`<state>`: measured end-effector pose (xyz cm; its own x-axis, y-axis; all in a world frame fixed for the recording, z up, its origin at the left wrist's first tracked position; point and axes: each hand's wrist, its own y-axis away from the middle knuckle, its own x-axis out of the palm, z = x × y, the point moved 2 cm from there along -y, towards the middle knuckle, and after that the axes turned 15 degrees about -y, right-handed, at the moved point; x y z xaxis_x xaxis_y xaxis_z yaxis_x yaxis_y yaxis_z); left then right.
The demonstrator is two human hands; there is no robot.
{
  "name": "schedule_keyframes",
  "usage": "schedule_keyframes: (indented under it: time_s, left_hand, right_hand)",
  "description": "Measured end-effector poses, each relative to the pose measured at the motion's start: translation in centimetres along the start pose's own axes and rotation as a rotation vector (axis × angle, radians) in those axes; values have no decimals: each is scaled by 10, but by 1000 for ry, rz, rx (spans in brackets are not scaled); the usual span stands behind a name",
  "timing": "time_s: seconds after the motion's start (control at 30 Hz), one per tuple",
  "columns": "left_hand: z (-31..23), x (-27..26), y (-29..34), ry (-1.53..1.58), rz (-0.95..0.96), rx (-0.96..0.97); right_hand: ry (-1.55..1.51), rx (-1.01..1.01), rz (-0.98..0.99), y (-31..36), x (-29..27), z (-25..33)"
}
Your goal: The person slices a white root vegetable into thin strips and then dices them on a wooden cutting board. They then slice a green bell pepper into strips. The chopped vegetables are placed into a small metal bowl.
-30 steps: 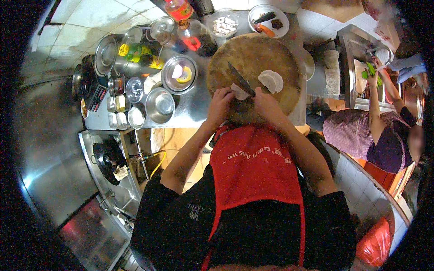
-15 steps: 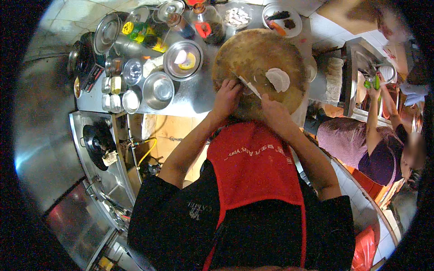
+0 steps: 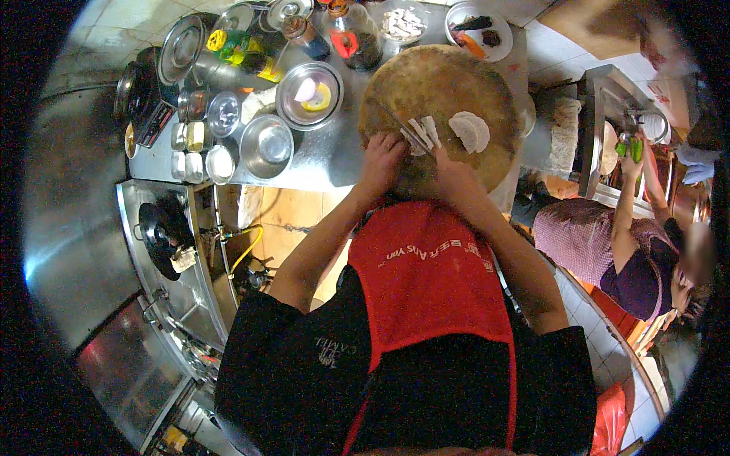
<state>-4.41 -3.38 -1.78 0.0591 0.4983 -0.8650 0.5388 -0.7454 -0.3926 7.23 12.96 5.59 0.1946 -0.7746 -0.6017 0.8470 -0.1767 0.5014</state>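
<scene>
On a thick round wooden chopping board [image 3: 437, 80], my right hand [image 3: 456, 173] grips a knife [image 3: 414, 137], its blade seen nearly edge-on and slanting up to the left. My left hand [image 3: 385, 158] lies just left of the blade with fingers curled, holding down a white piece of food that is mostly hidden under them. Pale cut strips [image 3: 430, 131] lie along the right side of the blade. Further right rests a small overlapping stack of thin white round slices [image 3: 469, 132]. The kind of food is unclear.
Left of the board are a steel bowl [image 3: 267, 150], a steel basin [image 3: 332, 85] with yellow and white contents, and seasoning containers [image 3: 195, 137]. Behind stand bottles, a plate of white pieces [image 3: 403, 24] and another plate [image 3: 498, 45]. A co-worker [image 3: 642, 251] holds green peppers [image 3: 629, 148] at a sink.
White strips now show right of the blade, where few were visible before. My right hand and the knife have shifted slightly up and left. The co-worker's hands and peppers have moved slightly.
</scene>
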Motion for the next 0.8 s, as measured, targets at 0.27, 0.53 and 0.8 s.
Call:
schedule_keyframes:
  time_s: [0.27, 0.53, 0.8]
  left_hand:
    - [7, 15, 11, 47, -47, 13]
    - [15, -5, -18, -42, 179, 121]
    - [26, 20, -110, -190, 620, 649]
  right_hand:
    - [-21, -134, -100, -4, 26, -3]
    - [-66, -6, -135, 6, -6, 1]
    - [-462, 52, -418, 25, -27, -60]
